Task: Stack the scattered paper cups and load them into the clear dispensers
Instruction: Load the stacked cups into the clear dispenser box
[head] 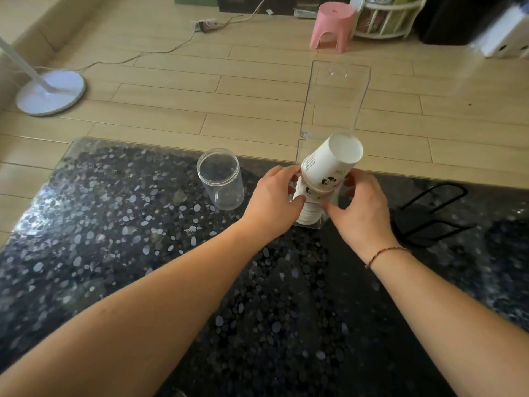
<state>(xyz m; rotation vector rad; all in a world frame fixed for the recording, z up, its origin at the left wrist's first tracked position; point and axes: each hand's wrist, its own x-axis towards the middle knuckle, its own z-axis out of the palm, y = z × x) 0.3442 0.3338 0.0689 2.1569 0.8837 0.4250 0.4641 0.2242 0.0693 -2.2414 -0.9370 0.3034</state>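
Nearest, both forearms reach up the dark speckled surface (114,224). At frame centre the left hand (274,202) and right hand (360,207) clasp a stack of white paper cups (326,170), bottoms up, inside the clear dispenser (335,110). Left of them stands a clear jar (220,181); farther off, a pink stool (332,27).

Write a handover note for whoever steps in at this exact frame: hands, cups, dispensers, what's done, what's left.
Left hand and right hand both grip the stack of paper cups, which is upside down.
The stack's lower end sits inside the clear rectangular dispenser on the table's far edge; its lid stands open.
The clear round container left of it is empty.
Done: cups stacked, no loose ones in view.
Left: seat the stack, close the lid.
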